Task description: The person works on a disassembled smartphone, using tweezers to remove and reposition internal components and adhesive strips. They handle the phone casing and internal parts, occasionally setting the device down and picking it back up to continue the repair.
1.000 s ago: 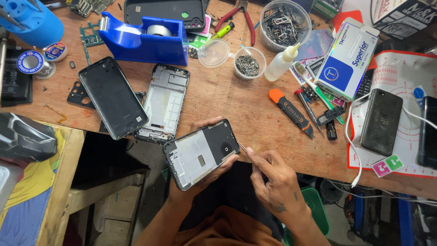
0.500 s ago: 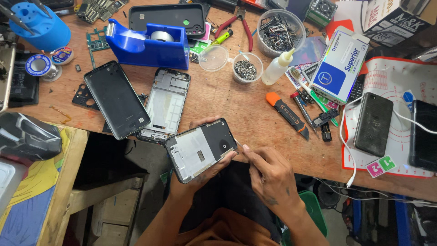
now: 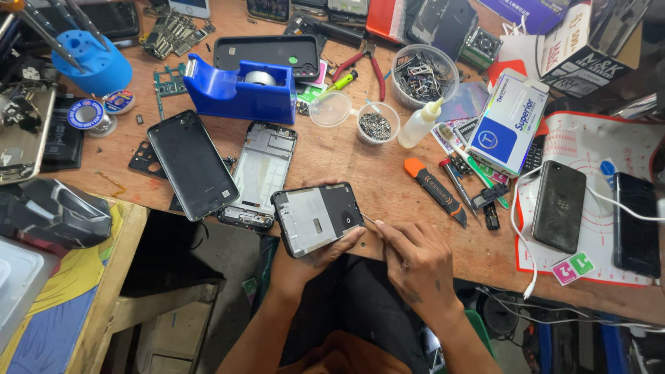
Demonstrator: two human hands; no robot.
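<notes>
Phone frame position: opened phone frame (image 3: 318, 218) sits at the near edge of the counter (image 3: 360, 173), partly overhanging it, inner side up, silver plate showing.
Long axis: runs left to right, slightly tilted, with the right end higher and farther from the body.
Left hand: left hand (image 3: 312, 260) is under and around the frame from below; thumb lies along the lower right edge, other fingers wrap the far edge. Clamped on the frame.
Right hand: right hand (image 3: 415, 260) is just right of the frame, fingers pinched together on a thin metal tool (image 3: 370, 221).
Tool tip: meets or nearly meets the frame's right short end; contact cannot be told at this size.
Key relation: frame lies to the left of the right hand; the right hand is the nearer one to the end being worked, the left only steadies.
Nearby, left: a second bare frame (image 3: 260, 173) and a dark screen panel (image 3: 190, 163), flat on the counter, well apart from the hands.
Nearby, right: orange-capped pry tool (image 3: 433, 187), untouched.
</notes>
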